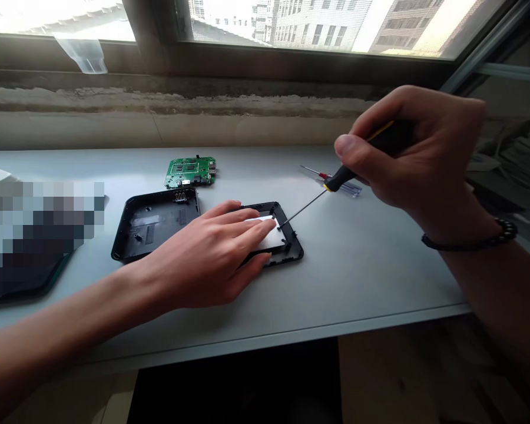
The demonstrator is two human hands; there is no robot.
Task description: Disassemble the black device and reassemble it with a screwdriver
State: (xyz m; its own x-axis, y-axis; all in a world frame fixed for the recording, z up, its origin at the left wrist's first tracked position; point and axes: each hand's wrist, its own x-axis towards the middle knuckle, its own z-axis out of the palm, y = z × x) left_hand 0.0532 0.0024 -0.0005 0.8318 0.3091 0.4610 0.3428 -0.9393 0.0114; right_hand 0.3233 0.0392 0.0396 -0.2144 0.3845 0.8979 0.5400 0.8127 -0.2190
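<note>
My left hand (212, 256) lies flat, fingers stretched out, pressing on a black plastic case half (291, 244) that has a pale metal plate inside. My right hand (415, 153) is closed round a black-and-yellow screwdriver (340, 176). Its thin shaft slants down to the left and its tip touches the case half's right inner edge. A second black case half (154, 224) lies open just left of my left hand. Behind it rests a green circuit board (189, 172).
Another screwdriver with a clear handle (347, 186) lies on the white table (371, 265) behind my right hand. A blurred-out dark object (35, 235) sits at the left. A window ledge and wall run along the back. The table's front edge is near me.
</note>
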